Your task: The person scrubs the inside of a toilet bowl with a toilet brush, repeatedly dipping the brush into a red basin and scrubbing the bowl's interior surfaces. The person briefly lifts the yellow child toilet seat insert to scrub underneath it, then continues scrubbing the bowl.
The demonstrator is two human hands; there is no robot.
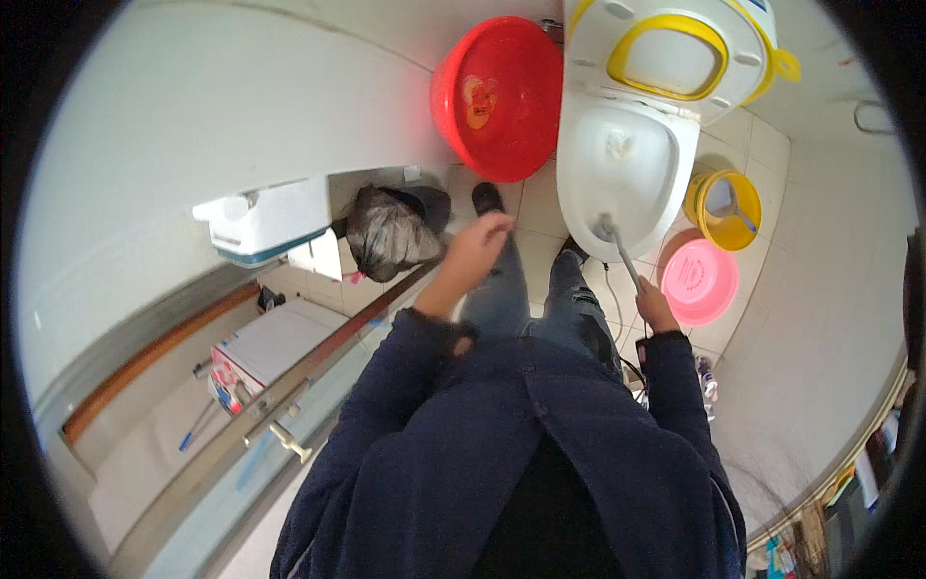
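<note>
My right hand (657, 307) is closed around the grey handle of a toilet brush (626, 260). The brush head rests inside the front of the white toilet bowl (687, 148), against its inner wall. Above the bowl, the raised lid and seat carry yellow trim (669, 94). My left hand (474, 250) hangs over my left leg with nothing in it, its fingers slightly curled and partly blurred. It touches neither the toilet nor the large red plastic basin (514, 101) beyond it.
Right of the toilet stand a yellow bucket (752, 195) with a scoop-like tool inside and a pink basin (700, 282). A black plastic bag (391, 235) lies at the left. Along the lower left runs a framed glass door (246, 449). A thin cable (616, 293) crosses the tiles.
</note>
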